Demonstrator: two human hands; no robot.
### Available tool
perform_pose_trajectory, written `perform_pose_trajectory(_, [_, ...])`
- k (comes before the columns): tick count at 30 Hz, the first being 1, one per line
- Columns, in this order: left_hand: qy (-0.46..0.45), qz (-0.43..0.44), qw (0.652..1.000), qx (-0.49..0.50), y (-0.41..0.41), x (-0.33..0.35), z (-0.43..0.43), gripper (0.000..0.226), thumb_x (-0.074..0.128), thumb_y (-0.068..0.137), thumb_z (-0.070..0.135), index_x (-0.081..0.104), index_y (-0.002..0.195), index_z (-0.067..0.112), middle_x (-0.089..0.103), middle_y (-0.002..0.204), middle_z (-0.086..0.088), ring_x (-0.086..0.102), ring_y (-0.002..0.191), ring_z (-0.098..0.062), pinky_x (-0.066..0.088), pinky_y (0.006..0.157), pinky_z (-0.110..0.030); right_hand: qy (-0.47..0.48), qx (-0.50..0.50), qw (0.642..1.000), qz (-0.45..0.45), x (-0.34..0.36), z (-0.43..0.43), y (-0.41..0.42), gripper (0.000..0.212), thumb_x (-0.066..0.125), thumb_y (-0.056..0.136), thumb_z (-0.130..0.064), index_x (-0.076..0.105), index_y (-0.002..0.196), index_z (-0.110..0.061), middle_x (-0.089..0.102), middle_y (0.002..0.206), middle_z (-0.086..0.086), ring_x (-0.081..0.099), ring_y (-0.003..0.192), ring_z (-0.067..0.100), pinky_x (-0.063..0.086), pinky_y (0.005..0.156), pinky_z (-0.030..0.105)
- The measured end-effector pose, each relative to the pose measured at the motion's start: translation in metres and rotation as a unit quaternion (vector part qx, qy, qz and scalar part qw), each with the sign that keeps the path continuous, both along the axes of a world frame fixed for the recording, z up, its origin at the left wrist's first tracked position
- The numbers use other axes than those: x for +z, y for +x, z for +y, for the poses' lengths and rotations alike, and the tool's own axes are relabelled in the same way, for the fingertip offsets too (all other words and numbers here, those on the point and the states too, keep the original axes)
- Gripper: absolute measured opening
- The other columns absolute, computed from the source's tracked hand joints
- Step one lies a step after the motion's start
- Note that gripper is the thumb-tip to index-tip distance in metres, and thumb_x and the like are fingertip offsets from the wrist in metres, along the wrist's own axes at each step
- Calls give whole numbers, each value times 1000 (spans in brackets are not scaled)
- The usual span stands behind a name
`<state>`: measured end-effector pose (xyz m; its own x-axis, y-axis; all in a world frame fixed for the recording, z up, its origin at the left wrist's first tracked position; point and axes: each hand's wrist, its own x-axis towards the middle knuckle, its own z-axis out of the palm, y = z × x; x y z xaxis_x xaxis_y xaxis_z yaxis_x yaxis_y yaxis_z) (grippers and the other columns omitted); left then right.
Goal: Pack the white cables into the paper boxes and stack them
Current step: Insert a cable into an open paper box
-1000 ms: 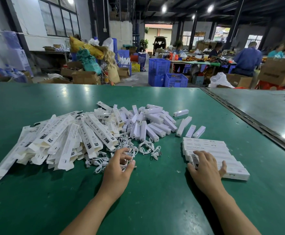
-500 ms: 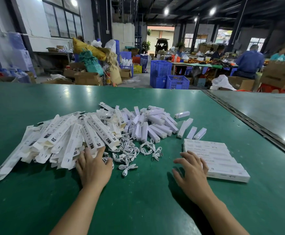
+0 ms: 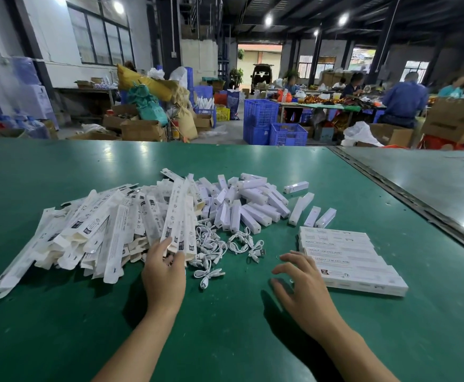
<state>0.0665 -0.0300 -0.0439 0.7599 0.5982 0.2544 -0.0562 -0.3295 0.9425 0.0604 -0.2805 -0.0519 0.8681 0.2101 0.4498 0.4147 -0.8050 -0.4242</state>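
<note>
White flat boxes: heap of long unfolded paper boxes [image 3: 93,235] on the green table [image 3: 225,340], far left.
Left hand [image 3: 164,274]: fingers pinching one flat box's near end [image 3: 177,230].
Cables: coiled white cables [image 3: 220,244] between the hands.
Right hand [image 3: 305,288]: fingers spread, empty.
Stack: filled boxes [image 3: 349,257], just beside it.

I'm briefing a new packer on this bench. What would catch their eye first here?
First, the big heap of flat paper boxes on the left of the green table, where the left hand lifts one box. Beside it lies a tangle of white cables at the centre, and a neat stack of packed boxes sits on the right, next to the open right hand.
</note>
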Motion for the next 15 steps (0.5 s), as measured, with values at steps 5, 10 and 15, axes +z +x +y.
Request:
perform_pose_trajectory(5, [-58,-38,994,-89,-10,5,-20,38,59,95,3,62,132,11,53,141,3,50,114,9,36,80,5,7,33,999,20,1,10,-4,17,65,92,-29,70,106,-22,53,124,-11,37,130,9,14,104,6])
perform_pose_trajectory(10, [-124,-46,963,-235,-26,8,-40,39,62,91,-4,71,113,28,61,130,11,58,116,8,50,97,-18,145,51,983,101,8,17,-11,42,57,95,-37,52,136,-31,57,125,-20,51,121,0,34,105,16])
perform_pose_trajectory(15, [-159,-28,933,-320,-35,11,-51,41,66,77,9,72,117,12,68,127,4,61,122,-13,47,109,-42,401,136,872,248,13,25,-15,57,40,89,-51,29,144,-37,64,125,-23,54,122,-4,47,99,23])
